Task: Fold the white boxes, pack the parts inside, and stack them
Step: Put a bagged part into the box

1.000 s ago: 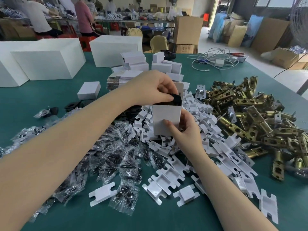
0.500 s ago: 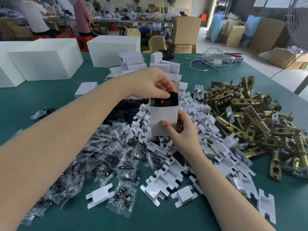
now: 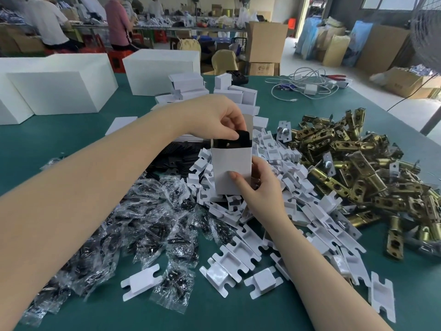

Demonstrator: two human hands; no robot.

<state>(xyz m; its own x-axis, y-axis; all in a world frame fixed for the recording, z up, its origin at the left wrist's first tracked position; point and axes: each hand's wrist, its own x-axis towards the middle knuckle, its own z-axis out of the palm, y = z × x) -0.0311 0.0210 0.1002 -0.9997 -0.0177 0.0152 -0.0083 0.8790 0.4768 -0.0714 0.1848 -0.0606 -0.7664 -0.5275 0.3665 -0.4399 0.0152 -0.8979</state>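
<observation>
Standing upright, mouth up, white box (image 3: pixel 231 170) gripped by right hand (image 3: pixel 260 192); left hand (image 3: pixel 224 120) pinches black part (image 3: pixel 242 138).

White charger cables (image 3: pixel 307 86) tangled at far edge of green surface (image 3: pixel 358 108). Red-handled pliers (image 3: pixel 334 77) beside them. Brown cardboard cartons (image 3: pixel 266 41) stacked behind, fan guard (image 3: pixel 427 32) top right.

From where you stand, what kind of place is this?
Probably a packing workshop: a green table heaped with brass latches, bagged parts and white boxes, with other workers behind.
</observation>
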